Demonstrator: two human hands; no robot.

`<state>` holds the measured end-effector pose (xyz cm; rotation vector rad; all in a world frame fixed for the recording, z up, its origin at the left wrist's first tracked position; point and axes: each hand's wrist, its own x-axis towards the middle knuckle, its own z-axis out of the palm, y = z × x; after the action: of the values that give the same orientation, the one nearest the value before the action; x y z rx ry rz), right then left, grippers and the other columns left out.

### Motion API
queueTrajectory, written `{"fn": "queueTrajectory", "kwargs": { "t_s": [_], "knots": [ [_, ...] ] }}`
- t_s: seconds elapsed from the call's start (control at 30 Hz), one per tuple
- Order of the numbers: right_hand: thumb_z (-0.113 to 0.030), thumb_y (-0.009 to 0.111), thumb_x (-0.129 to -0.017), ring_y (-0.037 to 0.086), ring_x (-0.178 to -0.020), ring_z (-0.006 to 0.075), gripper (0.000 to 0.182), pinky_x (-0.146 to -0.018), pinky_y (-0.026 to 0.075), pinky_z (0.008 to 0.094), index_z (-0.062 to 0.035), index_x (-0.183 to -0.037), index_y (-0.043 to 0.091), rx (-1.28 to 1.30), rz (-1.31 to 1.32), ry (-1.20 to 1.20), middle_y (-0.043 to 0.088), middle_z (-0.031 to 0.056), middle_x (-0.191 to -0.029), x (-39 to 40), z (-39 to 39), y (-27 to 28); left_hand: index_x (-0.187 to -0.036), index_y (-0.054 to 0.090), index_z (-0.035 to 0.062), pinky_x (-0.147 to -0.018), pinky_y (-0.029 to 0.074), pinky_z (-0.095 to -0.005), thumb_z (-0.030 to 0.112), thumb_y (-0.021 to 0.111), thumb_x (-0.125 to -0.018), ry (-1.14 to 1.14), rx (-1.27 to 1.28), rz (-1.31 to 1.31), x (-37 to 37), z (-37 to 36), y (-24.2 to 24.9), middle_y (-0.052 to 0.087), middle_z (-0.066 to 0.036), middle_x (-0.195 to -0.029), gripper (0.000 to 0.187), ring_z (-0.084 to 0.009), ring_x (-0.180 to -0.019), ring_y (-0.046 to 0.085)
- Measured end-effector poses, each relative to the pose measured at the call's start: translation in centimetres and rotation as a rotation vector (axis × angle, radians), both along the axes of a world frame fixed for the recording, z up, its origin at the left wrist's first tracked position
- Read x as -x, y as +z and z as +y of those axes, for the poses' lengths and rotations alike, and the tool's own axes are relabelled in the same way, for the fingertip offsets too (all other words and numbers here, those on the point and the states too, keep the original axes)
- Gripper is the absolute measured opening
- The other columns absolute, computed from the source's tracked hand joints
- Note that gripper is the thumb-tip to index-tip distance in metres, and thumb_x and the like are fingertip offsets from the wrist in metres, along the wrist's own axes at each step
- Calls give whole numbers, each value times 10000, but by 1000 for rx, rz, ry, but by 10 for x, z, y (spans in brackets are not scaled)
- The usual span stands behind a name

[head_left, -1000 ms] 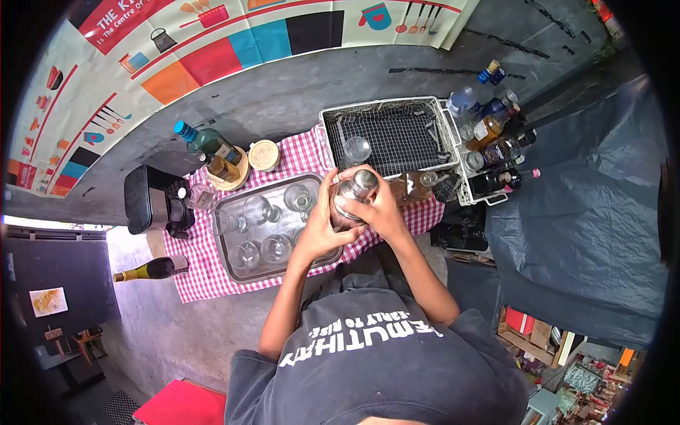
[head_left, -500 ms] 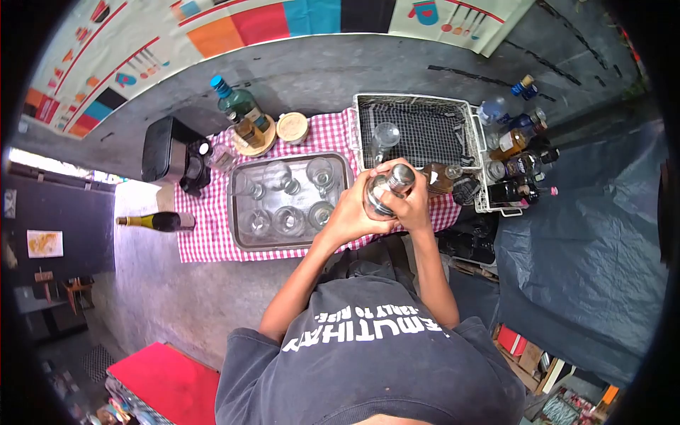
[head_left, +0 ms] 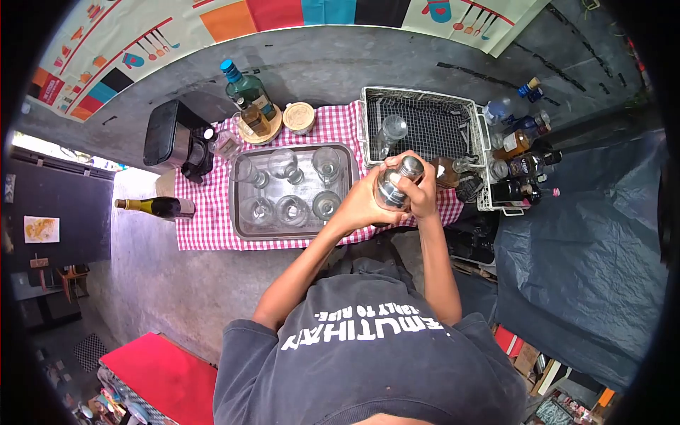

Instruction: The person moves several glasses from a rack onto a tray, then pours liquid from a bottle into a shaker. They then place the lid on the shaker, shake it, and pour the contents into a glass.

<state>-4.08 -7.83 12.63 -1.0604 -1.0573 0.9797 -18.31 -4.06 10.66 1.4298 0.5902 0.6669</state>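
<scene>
In front of my body I hold a cocktail shaker [head_left: 389, 191] with a clear body and a shiny metal cap, tilted, its cap toward the upper right. My left hand [head_left: 360, 203] is closed around its left side and underside. My right hand [head_left: 423, 201] grips it from the right, with the thumb across the front near the cap. Just beyond my hands, a tall clear glass [head_left: 393, 129] stands at the near left of a white wire basket [head_left: 365, 117]. To the left, a dark-rimmed tray [head_left: 290, 236] holds several clear stemmed glasses [head_left: 326, 163].
On the checkered cloth [head_left: 205, 237] lies a green wine bottle [head_left: 159, 207], near a black machine [head_left: 168, 138]. Behind the tray stand a blue-capped bottle [head_left: 248, 92] and a lidded tub [head_left: 299, 118]. Several bottles [head_left: 520, 142] crowd the basket's right side.
My view has shifted slightly, so the table sits a little higher. Both hands keep hold of the shaker, which stays over nearly the same spot.
</scene>
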Motion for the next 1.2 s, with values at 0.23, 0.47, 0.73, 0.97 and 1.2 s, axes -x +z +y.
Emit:
{"fn": "queueTrajectory", "kwargs": {
  "t_s": [0.23,0.47,0.73,0.97,1.2],
  "knots": [
    [-224,630,-673,633,-850,217,349,-804,501,331,50,-885,597,-26,107,186,642,162,-875,-6,10,5,-1127,556,-11,-836,484,-280,187,853,-570,-168,130,-69,5,9,12,627,-49,-997,662,-125,-912,587],
    [-227,613,-653,629,-856,234,373,-815,500,343,55,-894,582,6,258,341,624,169,-871,-17,19,5,-1116,570,-6,-840,493,-293,200,856,-568,-278,49,-8,7,19,10,634,-44,-989,651,-132,-925,599],
    [-257,612,-735,622,-925,234,376,-878,488,362,7,-997,559,63,254,85,631,157,-959,-13,15,12,-1268,423,-5,-909,455,-344,295,889,-516,-78,-226,146,9,19,4,562,-165,-1164,935,-239,-1074,567],
    [-339,518,-893,571,-1075,329,472,-942,468,463,-30,-1231,406,23,577,-18,598,193,-1040,-27,-7,15,-1216,485,35,-941,447,-382,229,875,-534,-46,-254,85,5,10,-2,572,-128,-1146,809,-275,-1088,563],
    [-166,630,-715,425,-1236,442,648,-1044,348,588,-31,-1308,407,-97,767,-93,472,229,-1236,-59,-45,43,-1217,486,30,-973,415,-423,206,876,-512,-40,-541,26,-13,13,1,487,-143,-1204,825,-324,-1187,470]
  ]
}}
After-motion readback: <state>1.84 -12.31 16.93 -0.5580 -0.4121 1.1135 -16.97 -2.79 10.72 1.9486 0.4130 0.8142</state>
